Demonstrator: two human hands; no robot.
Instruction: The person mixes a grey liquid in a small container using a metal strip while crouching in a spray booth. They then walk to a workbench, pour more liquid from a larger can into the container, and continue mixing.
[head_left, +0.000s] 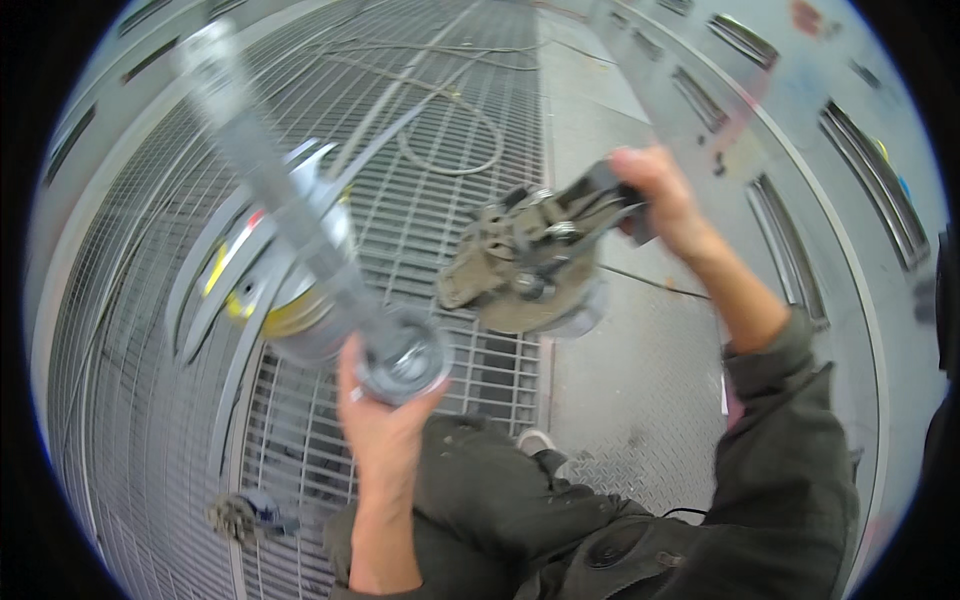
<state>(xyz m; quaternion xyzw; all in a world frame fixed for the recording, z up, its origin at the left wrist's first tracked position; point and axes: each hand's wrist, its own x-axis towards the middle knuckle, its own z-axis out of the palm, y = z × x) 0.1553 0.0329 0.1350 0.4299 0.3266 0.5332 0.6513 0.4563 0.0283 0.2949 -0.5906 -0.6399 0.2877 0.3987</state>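
My left hand is closed around the round, cup-like grey end of a long grey shaft. The shaft slants up and to the left, and its far end is smeared by motion. In my right hand is the grey grip of a grimy tan metal mechanism, with bolts and a rounded plate; its exact kind I cannot make out. This mechanism hangs to the right of the shaft, apart from it. Behind the shaft shows a round can-like container with a yellow band, among curved grey strips.
Below lies a metal floor grating, bordered at the right by a solid plate walkway. A thin hose loops over the grating. A smaller tan mechanism is at the lower left. A grey slotted wall rises on the right.
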